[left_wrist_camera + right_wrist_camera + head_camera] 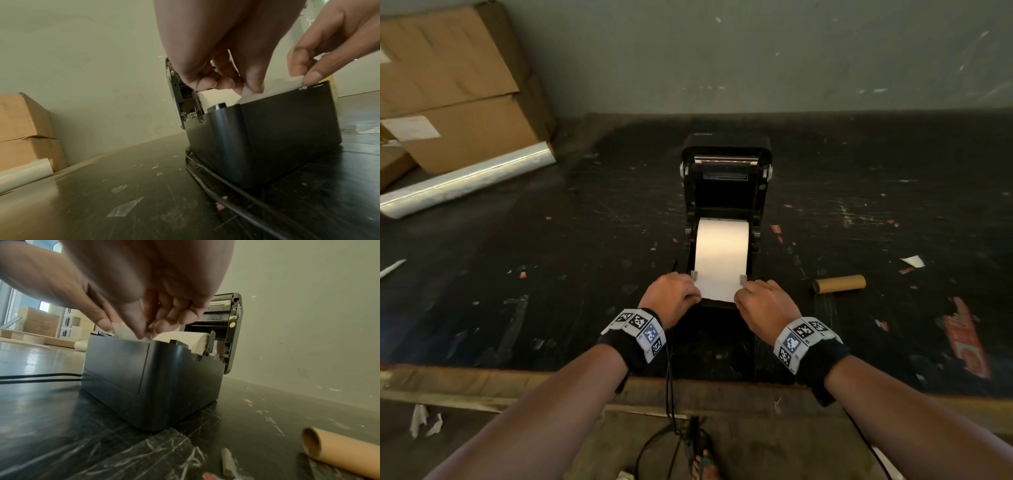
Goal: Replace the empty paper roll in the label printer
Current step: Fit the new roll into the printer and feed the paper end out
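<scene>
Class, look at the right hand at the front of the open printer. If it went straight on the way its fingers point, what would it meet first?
Probably the new paper roll: the right hand pinches the paper's leading edge and points into the printer. Depth is uncertain.

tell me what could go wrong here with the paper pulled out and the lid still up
1. Both hands, left hand and right hand, pinch the paper at its corners; uneven pull could feed it skewed past the guides.
2. Thin paper may tear.
3. Closing the lid could catch fingers.
</scene>
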`<state>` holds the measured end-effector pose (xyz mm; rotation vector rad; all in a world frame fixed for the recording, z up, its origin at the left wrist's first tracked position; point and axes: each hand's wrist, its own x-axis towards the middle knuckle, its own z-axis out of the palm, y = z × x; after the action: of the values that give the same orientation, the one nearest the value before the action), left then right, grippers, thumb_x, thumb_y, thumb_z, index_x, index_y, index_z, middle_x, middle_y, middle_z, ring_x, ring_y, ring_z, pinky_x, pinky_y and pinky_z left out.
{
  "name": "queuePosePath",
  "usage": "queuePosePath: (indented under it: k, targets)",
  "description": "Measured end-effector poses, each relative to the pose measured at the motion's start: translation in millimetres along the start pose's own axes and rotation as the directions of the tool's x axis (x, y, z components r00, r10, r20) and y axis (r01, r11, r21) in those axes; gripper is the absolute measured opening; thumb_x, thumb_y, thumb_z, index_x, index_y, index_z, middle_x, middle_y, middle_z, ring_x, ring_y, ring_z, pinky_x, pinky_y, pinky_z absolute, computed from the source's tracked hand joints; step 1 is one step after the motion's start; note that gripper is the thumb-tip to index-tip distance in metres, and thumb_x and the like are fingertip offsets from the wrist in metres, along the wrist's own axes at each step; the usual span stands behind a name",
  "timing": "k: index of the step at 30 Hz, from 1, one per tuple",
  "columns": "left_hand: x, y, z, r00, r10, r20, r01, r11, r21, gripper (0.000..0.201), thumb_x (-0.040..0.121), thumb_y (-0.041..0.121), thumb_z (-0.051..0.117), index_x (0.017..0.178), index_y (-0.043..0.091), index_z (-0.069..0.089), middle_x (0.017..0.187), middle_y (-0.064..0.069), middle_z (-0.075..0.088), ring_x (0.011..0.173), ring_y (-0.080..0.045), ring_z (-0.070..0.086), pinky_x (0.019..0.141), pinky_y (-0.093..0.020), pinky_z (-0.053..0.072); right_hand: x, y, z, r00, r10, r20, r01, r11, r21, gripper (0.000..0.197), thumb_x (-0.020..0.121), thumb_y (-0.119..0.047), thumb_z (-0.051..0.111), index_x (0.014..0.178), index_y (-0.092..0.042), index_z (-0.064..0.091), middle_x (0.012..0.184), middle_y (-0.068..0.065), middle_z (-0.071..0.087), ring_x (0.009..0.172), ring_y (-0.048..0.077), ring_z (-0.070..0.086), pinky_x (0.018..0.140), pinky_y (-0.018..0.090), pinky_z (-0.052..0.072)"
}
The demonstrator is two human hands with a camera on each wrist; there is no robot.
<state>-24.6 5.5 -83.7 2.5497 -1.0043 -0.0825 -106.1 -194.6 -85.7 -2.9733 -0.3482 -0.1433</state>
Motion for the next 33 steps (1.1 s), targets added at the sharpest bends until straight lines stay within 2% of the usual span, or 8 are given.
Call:
queuePosePath:
  k: [5, 12, 17, 33]
  targets:
    - [-9, 4, -3, 1.0, -0.016, -0.008, 0.016, 1.0, 0.007, 0.02, 0.091, 0.023, 0.057, 0.097, 0.015, 0.074, 0.098, 0.001, 0.068, 0.095, -0.014, 0.057, 0.086, -0.025, 0.044, -5, -3, -3, 1.0, -0.016, -0.001, 0.016, 1.0, 0.011, 0.022, 0.094, -0.018, 0.046, 0.098, -0.012, 0.067, 0.099, 0.004, 0.065, 0.094, 0.022, 0.059, 0.084, 0.03, 0.038]
    - [-22, 11, -4, 0.998, -0.031, 0.048, 0.03, 0.999, 0.011, 0.02, 0.091, 0.024, 0.056, 0.097, 0.015, 0.073, 0.097, 0.001, 0.067, 0.093, -0.014, 0.059, 0.086, -0.03, 0.048, -14, -8, -7, 0.997, -0.031, 0.071, 0.029, 0.999, 0.019, 0.025, 0.095, -0.021, 0.043, 0.102, -0.013, 0.066, 0.101, 0.003, 0.064, 0.097, 0.022, 0.058, 0.087, 0.031, 0.041]
    - [-34, 16, -4, 0.999, -0.015, 0.044, 0.015, 1.0, 0.001, 0.019, 0.09, 0.022, 0.057, 0.094, 0.014, 0.074, 0.093, 0.002, 0.066, 0.089, -0.013, 0.059, 0.085, -0.032, 0.049, -23, -11, -10, 0.994, -0.03, 0.103, 0.028, 0.999, 0.029, 0.027, 0.095, -0.022, 0.042, 0.103, -0.013, 0.067, 0.101, 0.003, 0.064, 0.097, 0.021, 0.059, 0.09, 0.033, 0.042]
    - [-63, 32, 9, 0.999, -0.046, -0.006, 0.046, 0.999, -0.019, 0.016, 0.089, 0.018, 0.06, 0.093, 0.012, 0.075, 0.094, -0.001, 0.069, 0.087, -0.016, 0.063, 0.083, -0.037, 0.053, -49, -20, -9, 0.998, -0.014, 0.057, 0.007, 0.993, 0.117, 0.024, 0.093, -0.019, 0.045, 0.096, -0.013, 0.069, 0.097, 0.003, 0.065, 0.089, 0.019, 0.06, 0.089, 0.032, 0.044]
